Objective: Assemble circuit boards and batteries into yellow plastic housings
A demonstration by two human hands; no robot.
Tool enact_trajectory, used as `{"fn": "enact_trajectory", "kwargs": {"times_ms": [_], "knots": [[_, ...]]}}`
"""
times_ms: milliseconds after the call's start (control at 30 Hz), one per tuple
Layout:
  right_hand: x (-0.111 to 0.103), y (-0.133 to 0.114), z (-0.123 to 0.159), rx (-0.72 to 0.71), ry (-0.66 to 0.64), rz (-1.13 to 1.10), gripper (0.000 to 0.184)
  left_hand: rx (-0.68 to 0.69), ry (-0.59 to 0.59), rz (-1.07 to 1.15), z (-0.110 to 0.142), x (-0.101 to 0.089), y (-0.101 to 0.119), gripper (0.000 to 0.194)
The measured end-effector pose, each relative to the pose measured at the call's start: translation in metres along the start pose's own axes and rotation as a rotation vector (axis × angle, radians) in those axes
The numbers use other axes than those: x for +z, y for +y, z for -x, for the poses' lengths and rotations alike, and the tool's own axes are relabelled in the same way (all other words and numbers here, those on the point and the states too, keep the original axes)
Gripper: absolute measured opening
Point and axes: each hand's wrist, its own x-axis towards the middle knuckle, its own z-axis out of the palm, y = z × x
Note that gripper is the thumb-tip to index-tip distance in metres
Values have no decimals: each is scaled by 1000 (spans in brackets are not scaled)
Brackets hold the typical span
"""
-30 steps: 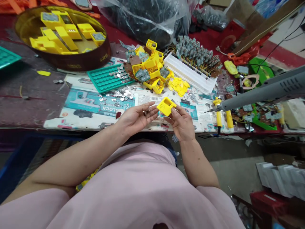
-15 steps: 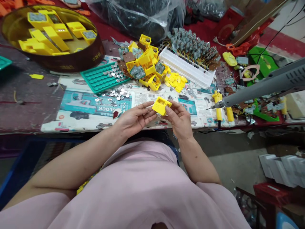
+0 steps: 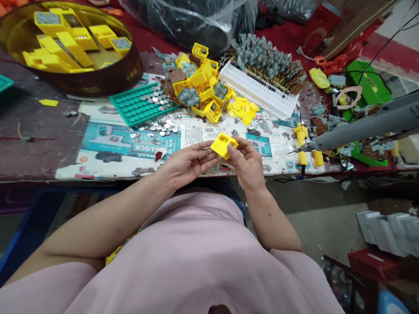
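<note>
A small yellow plastic casing [image 3: 224,146], with a grid of holes and an open compartment, is held above the table edge between my two hands. My right hand [image 3: 247,163] grips its right side, thumb on top and fingers behind. At the left, my left hand [image 3: 191,163] is palm up with curled fingers against the casing's left edge. Beyond my hands lies a heap of yellow casings [image 3: 204,83], some with circuit boards. Small yellow plastic covers [image 3: 242,110] are piled beside it. Button cells [image 3: 163,126] lie loose near a teal tray [image 3: 131,107].
A round tin [image 3: 85,83] with yellow casings stands at the left back. A white rack [image 3: 258,91] of wired boards sits behind. From the right, a grey electric screwdriver [image 3: 360,124] juts in over yellow-handled tools [image 3: 301,144]. A plastic bag [image 3: 196,22] lies at the back.
The view has shifted slightly. The casing has tilted a little in my fingers; both hands keep nearly the same place and hold.
</note>
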Motion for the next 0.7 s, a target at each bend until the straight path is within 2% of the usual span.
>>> {"fn": "enact_trajectory", "kwargs": {"times_ms": [367,700], "knots": [[-2,1,0,30,23,-8,54,-28,46,-30,-1,-2,-1,39],[-12,6,7,28,-18,-42,46,14,2,-22,2,-4,1,34]]}}
